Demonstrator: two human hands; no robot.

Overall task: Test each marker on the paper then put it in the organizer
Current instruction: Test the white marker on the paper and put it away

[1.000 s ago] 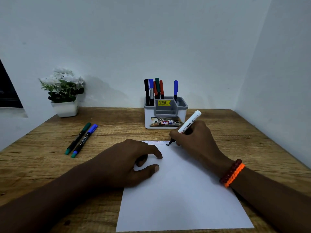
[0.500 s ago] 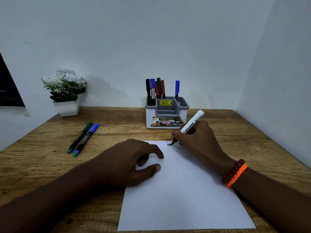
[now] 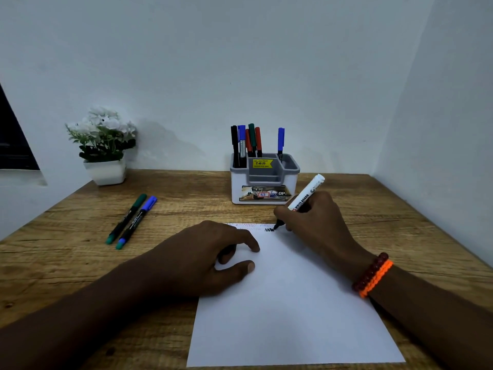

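The right hand (image 3: 314, 222) is gripping a white marker (image 3: 305, 194), tip touching the paper (image 3: 293, 303) near a black scribble (image 3: 269, 230) (top edge). The left hand (image 3: 202, 260) is resting on the paper, fingers loosely curled. The organizer (image 3: 264, 180) is standing just behind.

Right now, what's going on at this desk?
A person is testing a white-barrelled whiteboard marker: the right hand grips it, tip on the paper beside a black scribble. The left hand rests on the sheet. Several markers already stand in the organizer; a green marker and a blue marker lie on the desk.
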